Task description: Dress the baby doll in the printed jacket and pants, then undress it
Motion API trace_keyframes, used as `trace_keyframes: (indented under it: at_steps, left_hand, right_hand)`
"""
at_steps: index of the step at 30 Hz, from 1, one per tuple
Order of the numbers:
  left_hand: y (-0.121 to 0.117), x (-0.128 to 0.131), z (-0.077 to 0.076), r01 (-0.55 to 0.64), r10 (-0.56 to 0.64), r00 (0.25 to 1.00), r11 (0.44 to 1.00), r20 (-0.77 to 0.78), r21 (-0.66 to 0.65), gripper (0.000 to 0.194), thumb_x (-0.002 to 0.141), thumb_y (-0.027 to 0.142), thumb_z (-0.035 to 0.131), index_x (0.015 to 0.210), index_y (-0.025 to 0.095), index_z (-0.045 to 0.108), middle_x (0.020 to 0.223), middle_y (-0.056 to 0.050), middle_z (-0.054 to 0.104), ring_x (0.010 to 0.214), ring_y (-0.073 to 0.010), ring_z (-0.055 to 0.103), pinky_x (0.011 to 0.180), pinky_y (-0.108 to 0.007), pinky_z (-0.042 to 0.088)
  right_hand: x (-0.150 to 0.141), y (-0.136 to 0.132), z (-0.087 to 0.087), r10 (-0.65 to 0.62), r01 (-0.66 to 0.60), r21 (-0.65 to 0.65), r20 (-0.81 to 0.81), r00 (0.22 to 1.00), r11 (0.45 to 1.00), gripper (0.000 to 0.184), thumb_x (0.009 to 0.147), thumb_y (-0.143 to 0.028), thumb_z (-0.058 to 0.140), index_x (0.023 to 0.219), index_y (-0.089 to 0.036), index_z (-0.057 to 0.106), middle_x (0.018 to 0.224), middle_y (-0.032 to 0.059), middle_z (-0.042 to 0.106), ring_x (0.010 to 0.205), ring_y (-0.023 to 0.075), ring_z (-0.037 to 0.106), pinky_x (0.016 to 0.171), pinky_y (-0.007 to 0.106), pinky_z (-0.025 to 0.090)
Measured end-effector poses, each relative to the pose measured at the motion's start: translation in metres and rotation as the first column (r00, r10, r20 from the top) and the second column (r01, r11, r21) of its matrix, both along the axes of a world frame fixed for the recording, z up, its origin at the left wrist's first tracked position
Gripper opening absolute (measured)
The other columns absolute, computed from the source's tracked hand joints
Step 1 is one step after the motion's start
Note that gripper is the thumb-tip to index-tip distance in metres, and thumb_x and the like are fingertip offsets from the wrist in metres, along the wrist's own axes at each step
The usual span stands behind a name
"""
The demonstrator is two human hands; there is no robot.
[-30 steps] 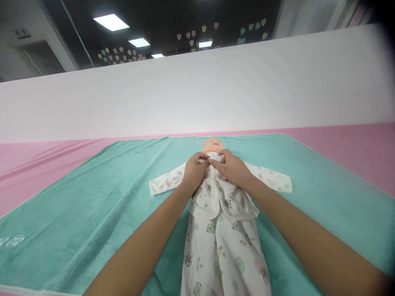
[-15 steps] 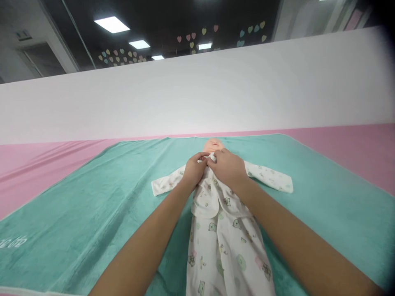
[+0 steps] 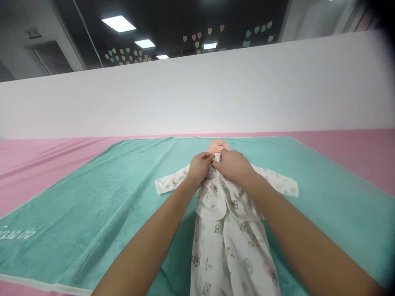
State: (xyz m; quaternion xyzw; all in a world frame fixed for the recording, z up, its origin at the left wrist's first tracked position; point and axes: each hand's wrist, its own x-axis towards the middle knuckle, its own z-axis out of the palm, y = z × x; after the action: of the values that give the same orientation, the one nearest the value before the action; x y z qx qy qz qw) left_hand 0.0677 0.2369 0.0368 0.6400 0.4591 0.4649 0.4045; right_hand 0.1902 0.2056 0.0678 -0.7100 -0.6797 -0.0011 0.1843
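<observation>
A baby doll [image 3: 218, 144] lies on its back on a teal blanket [image 3: 92, 197], its head at the far end. It wears a white baby jacket [image 3: 212, 201] printed with small animals, above matching white bottoms [image 3: 231, 255]. At the neckline, my left hand [image 3: 200, 166] pinches the jacket's edge. My right hand [image 3: 236, 164] grips the other side of the collar, its fingertips close to the left ones. Any fastener between the fingers is hidden. Both sleeves stretch out sideways, and below the chest the jacket's front edges part slightly.
Pink sheeting [image 3: 46, 164] shows around the teal blanket. Behind it rises a low white wall [image 3: 197, 98], with dark glass [image 3: 173, 24] above that carries heart stickers and reflected ceiling lights. White lettering [image 3: 18, 233] marks the blanket's left side.
The view has shifted slightly, so the scene sits a little farther right. My hands stay at the collar, with small finger movements and the fingertips still close together.
</observation>
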Motion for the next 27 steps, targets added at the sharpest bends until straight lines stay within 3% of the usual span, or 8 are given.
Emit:
trace_keyframes:
  at_steps: [5, 11, 14, 17, 19, 21, 24, 27]
  left_hand:
    - [-0.001, -0.001, -0.002, 0.028, -0.026, 0.998, 0.999, -0.056, 0.031, 0.020, 0.075, 0.029, 0.056, 0.090, 0.022, 0.068, 0.089, -0.002, 0.065, 0.079, -0.0159, 0.057, 0.071, -0.025, 0.043]
    - [-0.002, -0.002, 0.000, -0.029, 0.045, 0.987, 0.995, -0.157, 0.100, 0.014, 0.074, 0.030, 0.057, 0.084, 0.023, 0.065, 0.081, 0.002, 0.062, 0.070, -0.0144, 0.056, 0.063, -0.024, 0.040]
    - [-0.002, -0.002, 0.005, -0.028, 0.053, 0.983, 0.990, -0.178, 0.138, 0.008, 0.074, 0.026, 0.058, 0.076, 0.021, 0.063, 0.080, 0.001, 0.063, 0.074, -0.0153, 0.056, 0.067, -0.025, 0.041]
    - [-0.002, -0.002, 0.011, -0.029, 0.058, 0.979, 0.988, -0.195, 0.150, 0.006, 0.074, 0.024, 0.057, 0.073, 0.019, 0.060, 0.079, -0.001, 0.064, 0.071, -0.0149, 0.055, 0.068, -0.026, 0.041]
    - [-0.003, -0.003, 0.015, -0.037, 0.055, 0.985, 0.993, -0.162, 0.110, 0.007, 0.075, 0.024, 0.056, 0.074, 0.019, 0.060, 0.075, -0.002, 0.062, 0.065, -0.0136, 0.053, 0.064, -0.026, 0.041]
    - [-0.003, -0.003, 0.019, -0.027, 0.028, 0.998, 0.999, -0.050, 0.021, 0.006, 0.074, 0.023, 0.055, 0.074, 0.018, 0.058, 0.071, -0.002, 0.060, 0.062, -0.0128, 0.052, 0.060, -0.025, 0.041]
    - [-0.004, -0.002, 0.023, 0.046, -0.026, 0.984, 0.992, 0.177, -0.114, 0.005, 0.072, 0.022, 0.056, 0.072, 0.017, 0.056, 0.068, -0.002, 0.057, 0.061, -0.0118, 0.052, 0.055, -0.023, 0.041]
    - [-0.006, 0.000, 0.020, 0.092, -0.044, 0.966, 0.979, 0.255, -0.181, 0.009, 0.072, 0.025, 0.059, 0.073, 0.017, 0.056, 0.062, 0.000, 0.054, 0.053, -0.0092, 0.048, 0.051, -0.022, 0.040]
  right_hand:
    - [0.003, 0.000, 0.002, 0.016, -0.016, 0.000, -0.066, 0.998, 1.000, 0.024, 0.078, -0.032, 0.048, 0.087, -0.014, 0.062, 0.080, 0.0137, 0.065, 0.068, 0.0226, 0.060, 0.053, 0.028, 0.037]
    - [0.023, 0.011, -0.004, 0.034, -0.050, -0.028, -0.413, 0.910, 0.998, 0.013, 0.074, -0.023, 0.049, 0.075, -0.017, 0.061, 0.061, 0.0049, 0.064, 0.052, 0.0153, 0.056, 0.048, 0.024, 0.038]
    - [0.030, 0.016, -0.011, 0.023, -0.100, -0.071, -0.695, 0.719, 0.992, 0.014, 0.078, -0.028, 0.052, 0.072, -0.017, 0.058, 0.051, 0.0019, 0.060, 0.042, 0.0119, 0.051, 0.040, 0.022, 0.037]
    - [0.033, 0.019, -0.013, 0.004, -0.152, -0.056, -0.930, 0.366, 0.987, 0.013, 0.076, -0.027, 0.061, 0.071, -0.016, 0.057, 0.056, 0.0024, 0.061, 0.046, 0.0095, 0.055, 0.044, 0.019, 0.044]
    - [0.031, 0.018, -0.012, 0.013, -0.139, -0.006, -0.990, 0.138, 0.990, 0.013, 0.075, -0.023, 0.065, 0.070, -0.014, 0.058, 0.060, 0.0025, 0.061, 0.050, 0.0077, 0.057, 0.051, 0.016, 0.050]
    - [0.027, 0.017, -0.010, 0.025, -0.104, 0.027, -1.000, -0.019, 0.994, 0.012, 0.074, -0.021, 0.068, 0.071, -0.013, 0.059, 0.061, 0.0018, 0.060, 0.051, 0.0063, 0.057, 0.054, 0.014, 0.052]
    - [0.021, 0.014, -0.008, 0.021, -0.121, 0.037, -0.991, -0.130, 0.992, 0.009, 0.074, -0.015, 0.068, 0.070, -0.012, 0.060, 0.065, 0.0030, 0.062, 0.056, 0.0070, 0.060, 0.060, 0.013, 0.055]
    - [0.020, 0.013, -0.009, 0.009, -0.225, 0.043, -0.988, -0.151, 0.973, 0.007, 0.073, -0.008, 0.067, 0.070, -0.011, 0.062, 0.073, 0.0066, 0.065, 0.069, 0.0107, 0.065, 0.070, 0.015, 0.057]
